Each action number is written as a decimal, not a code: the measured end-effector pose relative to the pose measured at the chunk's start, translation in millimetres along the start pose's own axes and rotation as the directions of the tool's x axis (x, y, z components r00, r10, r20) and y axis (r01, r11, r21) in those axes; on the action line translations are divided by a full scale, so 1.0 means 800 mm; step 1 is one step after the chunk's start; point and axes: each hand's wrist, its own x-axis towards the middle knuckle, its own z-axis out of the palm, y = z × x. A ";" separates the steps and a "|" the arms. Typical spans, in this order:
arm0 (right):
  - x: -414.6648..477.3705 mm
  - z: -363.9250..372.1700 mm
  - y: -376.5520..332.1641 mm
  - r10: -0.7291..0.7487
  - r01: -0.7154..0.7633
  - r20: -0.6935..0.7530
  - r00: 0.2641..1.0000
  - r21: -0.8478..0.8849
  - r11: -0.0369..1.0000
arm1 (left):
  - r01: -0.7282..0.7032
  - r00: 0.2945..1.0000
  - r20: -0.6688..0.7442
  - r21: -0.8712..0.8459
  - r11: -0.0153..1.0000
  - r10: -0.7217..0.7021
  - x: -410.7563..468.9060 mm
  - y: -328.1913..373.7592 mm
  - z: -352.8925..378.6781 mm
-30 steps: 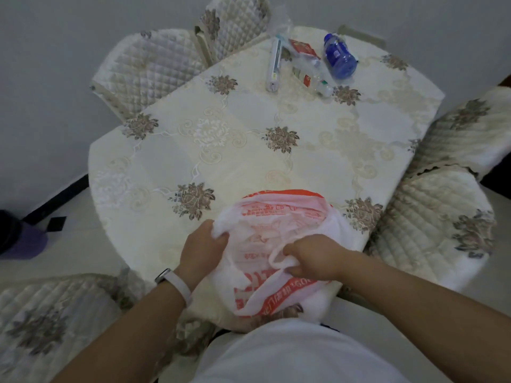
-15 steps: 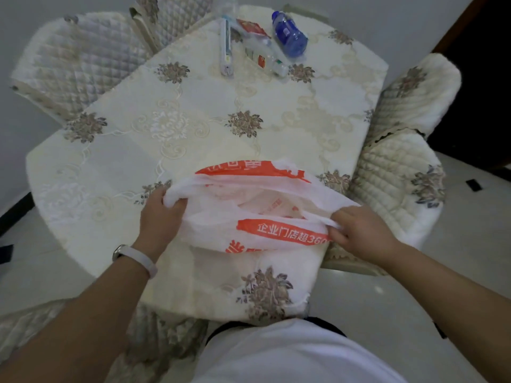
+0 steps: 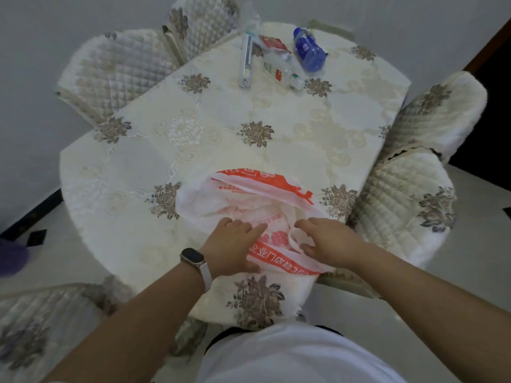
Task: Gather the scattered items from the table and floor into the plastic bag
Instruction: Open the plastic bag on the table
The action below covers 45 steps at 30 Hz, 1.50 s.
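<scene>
A white plastic bag [image 3: 249, 200] with orange print lies on the near edge of the table [image 3: 210, 128], its mouth gaping toward the far side. My left hand [image 3: 231, 246] rests flat on the bag's near left part, fingers straight. My right hand [image 3: 327, 241] lies on the bag's near right part, fingers spread, with a fold of plastic under the fingertips. At the far end of the table lie a blue bottle [image 3: 308, 49], a clear bottle [image 3: 282, 71] with a red label, a red packet [image 3: 273, 42] and a long white tube [image 3: 246, 62].
Quilted chairs surround the table: two at the far left [image 3: 116, 70], two at the right [image 3: 409, 205], one at the near left [image 3: 41, 322]. A purple object [image 3: 11, 258] sits on the floor at the left edge. A grey wall stands behind.
Both hands have let go of the bag's rim, which they were pulling apart, and moved together onto its near side. They now lie flat on the plastic.
</scene>
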 end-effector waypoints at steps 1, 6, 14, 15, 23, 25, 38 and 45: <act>0.003 0.000 0.003 -0.059 0.058 -0.055 0.997 -0.012 0.998 | 0.002 1.000 0.013 0.053 0.999 -0.003 0.002 0.004 0.000; 0.036 -0.009 0.018 -0.263 0.224 -0.203 0.943 -0.193 0.955 | -0.049 0.979 -0.194 0.035 0.998 0.055 -0.017 0.000 0.006; 0.095 -0.014 0.076 -0.189 0.167 -0.067 0.980 -0.242 0.956 | 0.146 0.878 -0.448 -0.090 0.985 -0.171 -0.083 -0.024 0.012; 0.098 -0.015 0.085 -0.200 0.179 -0.068 0.977 -0.242 0.954 | 0.160 0.868 -0.459 -0.103 0.982 -0.189 -0.092 -0.025 0.013; 0.099 -0.038 0.049 -0.287 0.325 -0.318 0.903 0.070 0.943 | 0.056 0.893 -0.431 -0.172 0.983 -0.127 -0.094 -0.008 0.021; 0.090 -0.052 0.022 -0.242 0.320 -0.369 0.897 0.167 0.932 | 0.030 0.885 -0.450 -0.198 0.980 -0.118 -0.084 -0.007 0.016; 0.044 0.006 0.006 -0.143 0.168 0.100 0.985 -0.322 0.932 | 0.264 0.930 -0.280 0.061 0.963 -0.238 0.004 -0.127 0.001; 0.048 0.000 0.030 0.024 0.015 0.110 0.994 -0.340 0.940 | 0.245 0.959 -0.170 0.094 0.965 -0.227 0.016 -0.178 0.028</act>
